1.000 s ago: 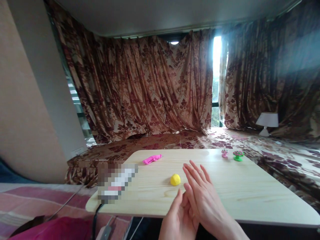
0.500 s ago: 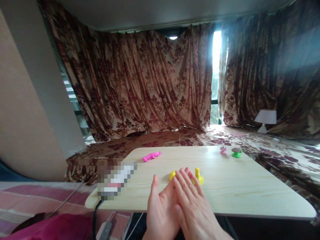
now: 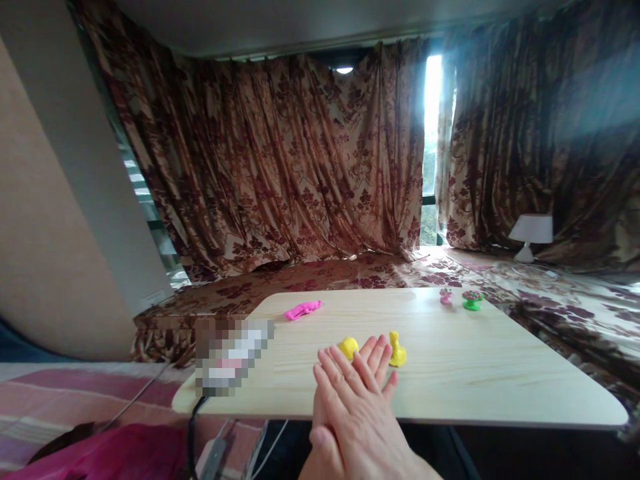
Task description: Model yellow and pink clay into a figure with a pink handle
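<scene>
My right hand (image 3: 359,410) lies flat across my left hand (image 3: 376,355), palm to palm, above the table's near edge. Both hands have stretched fingers. The right covers most of the left, whose fingertips show beyond it; whatever may be between the palms is hidden. Just past the fingers, a yellow clay ball (image 3: 349,347) rests on the table, partly covered by them. Right of the fingertips stands a small yellow clay figure (image 3: 397,352) with a rounded base and an upright neck-like part.
On the pale wooden table (image 3: 490,373) lie a long pink clay-like piece (image 3: 303,310), a small pink figure (image 3: 446,297) and a green piece with a dotted top (image 3: 472,300). A blurred-out object (image 3: 235,357) with a black cable sits at left. A white lamp (image 3: 532,230) stands behind.
My right hand has slid back and forth over the left, and its fingers now point further left. Both hands have shifted slightly left, uncovering the yellow figure. The table things stay put.
</scene>
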Demonstrator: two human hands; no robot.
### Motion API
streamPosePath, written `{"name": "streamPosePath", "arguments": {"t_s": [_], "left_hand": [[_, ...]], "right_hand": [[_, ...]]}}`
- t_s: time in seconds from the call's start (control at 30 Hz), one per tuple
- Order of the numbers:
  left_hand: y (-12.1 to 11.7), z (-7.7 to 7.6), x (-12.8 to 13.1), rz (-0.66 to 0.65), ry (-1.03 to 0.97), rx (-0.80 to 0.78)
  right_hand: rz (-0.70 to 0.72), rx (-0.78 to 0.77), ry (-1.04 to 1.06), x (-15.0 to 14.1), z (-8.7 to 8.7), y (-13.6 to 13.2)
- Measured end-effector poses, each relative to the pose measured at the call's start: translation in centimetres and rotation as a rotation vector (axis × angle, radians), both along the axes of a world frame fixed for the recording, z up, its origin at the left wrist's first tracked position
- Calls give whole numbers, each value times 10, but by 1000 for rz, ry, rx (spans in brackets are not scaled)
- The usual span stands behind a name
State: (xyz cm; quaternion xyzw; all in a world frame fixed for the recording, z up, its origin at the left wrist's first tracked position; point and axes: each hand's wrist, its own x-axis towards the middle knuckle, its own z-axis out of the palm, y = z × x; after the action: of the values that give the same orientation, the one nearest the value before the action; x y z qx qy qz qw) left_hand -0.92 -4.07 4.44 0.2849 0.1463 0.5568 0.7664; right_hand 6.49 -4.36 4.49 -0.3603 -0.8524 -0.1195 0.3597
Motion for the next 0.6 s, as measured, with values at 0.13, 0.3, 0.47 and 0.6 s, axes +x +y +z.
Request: {"name": "streamPosePath", "arguments": {"t_s": [0.13, 0.3, 0.47, 0.6], "left_hand": [[-3, -2, -5, -95, -89, 76], [11, -13, -15, -95, -82, 167], [6, -21, -3, -109, -62, 166], [10, -18, -17, -22, 52, 118]], "right_hand": [[-106, -85, 54, 9, 5, 9], [39, -97, -58, 3, -10, 2], [-107, -157, 20, 8, -3, 13], [13, -132, -54, 11, -13, 7]]}}
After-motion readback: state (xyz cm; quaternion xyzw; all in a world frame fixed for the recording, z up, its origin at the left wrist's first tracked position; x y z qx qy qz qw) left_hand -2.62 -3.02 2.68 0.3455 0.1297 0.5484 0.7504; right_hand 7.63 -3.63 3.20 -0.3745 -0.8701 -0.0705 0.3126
